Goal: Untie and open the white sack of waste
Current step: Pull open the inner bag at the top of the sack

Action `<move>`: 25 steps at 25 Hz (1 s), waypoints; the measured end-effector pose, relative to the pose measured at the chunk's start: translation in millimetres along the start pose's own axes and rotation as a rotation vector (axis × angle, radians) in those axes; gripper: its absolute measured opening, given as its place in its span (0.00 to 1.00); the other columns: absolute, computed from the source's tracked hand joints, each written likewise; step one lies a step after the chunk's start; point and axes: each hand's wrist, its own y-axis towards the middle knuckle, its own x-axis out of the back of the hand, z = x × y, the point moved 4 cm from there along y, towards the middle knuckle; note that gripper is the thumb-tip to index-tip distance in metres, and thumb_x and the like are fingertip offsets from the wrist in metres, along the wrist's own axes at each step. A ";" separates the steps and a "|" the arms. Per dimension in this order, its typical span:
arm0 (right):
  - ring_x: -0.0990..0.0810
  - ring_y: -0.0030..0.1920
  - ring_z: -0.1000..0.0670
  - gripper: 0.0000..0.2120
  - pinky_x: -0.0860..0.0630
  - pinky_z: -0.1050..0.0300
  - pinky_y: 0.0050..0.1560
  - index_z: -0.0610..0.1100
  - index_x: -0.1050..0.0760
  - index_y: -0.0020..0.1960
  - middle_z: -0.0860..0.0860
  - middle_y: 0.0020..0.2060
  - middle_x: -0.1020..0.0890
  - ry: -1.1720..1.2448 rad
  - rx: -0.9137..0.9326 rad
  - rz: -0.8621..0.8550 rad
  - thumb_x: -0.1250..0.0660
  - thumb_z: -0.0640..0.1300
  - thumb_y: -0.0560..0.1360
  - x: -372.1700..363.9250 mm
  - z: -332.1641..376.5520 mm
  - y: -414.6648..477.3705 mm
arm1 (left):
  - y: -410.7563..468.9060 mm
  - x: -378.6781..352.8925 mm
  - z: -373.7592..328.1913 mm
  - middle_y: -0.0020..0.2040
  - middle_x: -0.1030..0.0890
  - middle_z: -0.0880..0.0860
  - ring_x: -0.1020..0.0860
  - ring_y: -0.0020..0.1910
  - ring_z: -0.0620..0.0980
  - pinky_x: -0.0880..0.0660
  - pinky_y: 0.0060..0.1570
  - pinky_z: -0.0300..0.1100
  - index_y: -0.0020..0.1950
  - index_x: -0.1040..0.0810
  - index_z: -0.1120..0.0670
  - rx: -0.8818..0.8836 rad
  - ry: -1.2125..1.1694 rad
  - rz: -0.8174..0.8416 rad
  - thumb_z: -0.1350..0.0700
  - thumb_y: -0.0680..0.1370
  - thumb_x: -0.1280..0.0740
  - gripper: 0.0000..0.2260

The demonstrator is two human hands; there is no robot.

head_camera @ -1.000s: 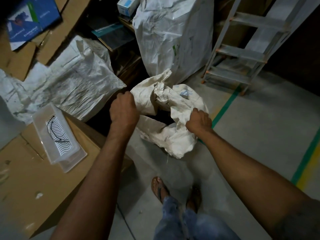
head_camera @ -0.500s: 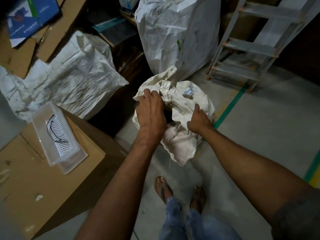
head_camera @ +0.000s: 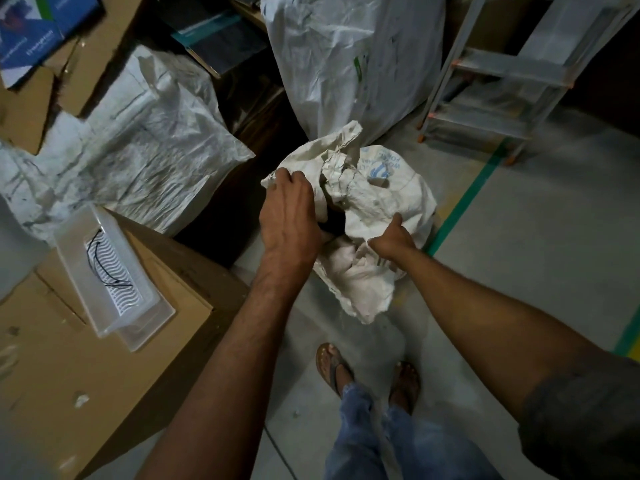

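A crumpled white sack [head_camera: 381, 202] with a faint blue print sits on the grey floor in front of my feet. Its mouth gapes a little, showing a dark opening in the middle. My left hand [head_camera: 289, 213] lies over the sack's left rim, fingers curled around the cloth at its far edge. My right hand [head_camera: 393, 239] grips the near right fold of the rim. A frayed string hangs from the sack's upper flap.
A tall full white sack [head_camera: 346, 64] stands just behind. A flatter white sack [head_camera: 138, 150] lies to the left, beside a cardboard box [head_camera: 86, 375] carrying a clear plastic tray [head_camera: 110, 275]. A metal stepladder [head_camera: 502, 74] stands at the back right. Green floor tape [head_camera: 464, 202] runs past the sack.
My left hand has shifted right from the sack's left flap onto its rim over the opening. The right hand has kept its grip on the near fold, and the view has moved closer.
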 end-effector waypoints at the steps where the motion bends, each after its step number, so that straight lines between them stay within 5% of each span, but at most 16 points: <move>1: 0.24 0.67 0.36 0.41 0.24 0.47 0.61 0.43 0.47 0.81 0.39 0.70 0.26 -0.005 0.021 -0.035 0.29 0.47 0.76 -2.1 0.5 -0.2 | 1.3 -3.9 -0.1 0.64 0.28 0.60 0.25 0.57 0.60 0.30 0.45 0.47 0.66 0.27 0.62 -0.001 -0.006 -0.006 0.67 0.73 0.32 0.20; 5: 0.22 0.62 0.37 0.21 0.24 0.49 0.56 0.41 0.26 0.64 0.41 0.63 0.22 -0.035 0.179 -0.205 0.30 0.46 0.73 -0.1 16.1 -18.8 | 3.8 -13.2 -4.3 0.62 0.28 0.61 0.24 0.56 0.61 0.30 0.43 0.49 0.64 0.27 0.62 -0.015 -0.007 0.005 0.68 0.74 0.32 0.19; 9: 0.24 0.63 0.38 0.18 0.25 0.49 0.57 0.43 0.25 0.63 0.42 0.63 0.26 -0.044 0.222 -0.211 0.31 0.44 0.74 1.9 37.0 -46.3 | 3.4 -16.7 -6.6 0.61 0.27 0.62 0.24 0.55 0.63 0.32 0.43 0.51 0.62 0.26 0.62 -0.059 -0.019 0.024 0.67 0.74 0.35 0.16; 12: 0.20 0.58 0.39 0.09 0.29 0.55 0.48 0.44 0.25 0.56 0.44 0.53 0.20 0.160 0.199 -0.155 0.31 0.43 0.76 19.8 47.0 -64.3 | 6.3 -16.9 2.4 0.61 0.26 0.62 0.22 0.54 0.64 0.27 0.47 0.53 0.61 0.24 0.61 -0.012 -0.214 0.046 0.65 0.76 0.38 0.14; 17: 0.19 0.58 0.39 0.10 0.24 0.51 0.54 0.46 0.18 0.58 0.44 0.56 0.16 0.067 0.312 -0.538 0.31 0.42 0.77 104.7 67.7 -120.6 | 16.7 15.1 14.2 0.60 0.19 0.58 0.20 0.57 0.59 0.22 0.53 0.48 0.61 0.19 0.55 0.035 -0.354 -0.032 0.66 0.75 0.37 0.17; 20: 0.17 0.54 0.40 0.11 0.24 0.51 0.48 0.45 0.18 0.56 0.43 0.52 0.15 -0.086 0.402 -0.746 0.32 0.38 0.76 144.7 88.7 -152.2 | 21.6 49.7 8.6 0.59 0.16 0.58 0.19 0.59 0.59 0.21 0.57 0.50 0.61 0.17 0.56 -0.002 -0.380 -0.118 0.67 0.73 0.37 0.19; 25: 0.17 0.49 0.40 0.08 0.26 0.54 0.43 0.46 0.17 0.48 0.44 0.47 0.15 0.098 0.320 -0.780 0.30 0.36 0.72 196.6 86.4 -178.3 | 19.2 84.9 10.7 0.61 0.17 0.57 0.21 0.61 0.58 0.26 0.58 0.46 0.61 0.16 0.58 0.006 -0.449 -0.152 0.68 0.72 0.38 0.20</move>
